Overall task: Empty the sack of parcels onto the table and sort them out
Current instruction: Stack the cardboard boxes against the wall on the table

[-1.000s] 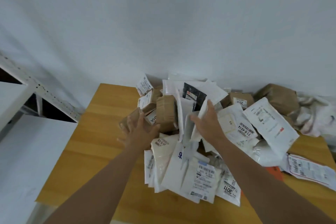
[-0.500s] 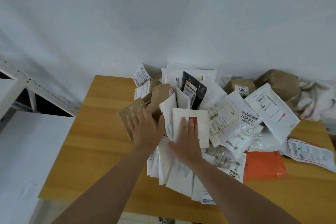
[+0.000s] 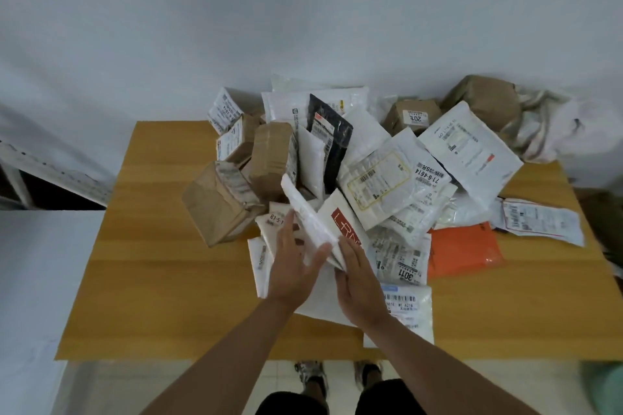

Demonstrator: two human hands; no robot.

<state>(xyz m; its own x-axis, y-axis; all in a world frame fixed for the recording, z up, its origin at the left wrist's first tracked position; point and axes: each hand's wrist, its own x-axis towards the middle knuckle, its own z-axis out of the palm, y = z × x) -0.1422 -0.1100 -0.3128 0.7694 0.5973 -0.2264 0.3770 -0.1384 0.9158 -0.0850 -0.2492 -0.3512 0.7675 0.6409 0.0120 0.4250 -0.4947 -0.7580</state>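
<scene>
A heap of parcels covers the back and middle of the wooden table (image 3: pixel 161 283): white mailers, brown boxes (image 3: pixel 219 209), a black bag (image 3: pixel 332 141) and an orange bag (image 3: pixel 462 251). The emptied white sack (image 3: pixel 549 128) lies crumpled at the far right against the wall. At the heap's near side my left hand (image 3: pixel 291 266) grips a flat white mailer (image 3: pixel 305 212) that stands tilted on its edge. My right hand (image 3: pixel 359 283) holds the white envelope with a red mark (image 3: pixel 340 219) just behind it. More white mailers lie flat under both hands.
A metal shelf frame (image 3: pixel 50 172) and a white surface (image 3: pixel 33 280) stand left of the table. A label-up mailer (image 3: pixel 539 221) lies near the right edge. Bare wood shows at the table's left and near right. My shoes (image 3: pixel 312 377) stand on tiled floor below.
Both hands have drawn back from the heap's middle toward the near edge, raising the flat white parcels on edge. A brown box has slid out to the left.
</scene>
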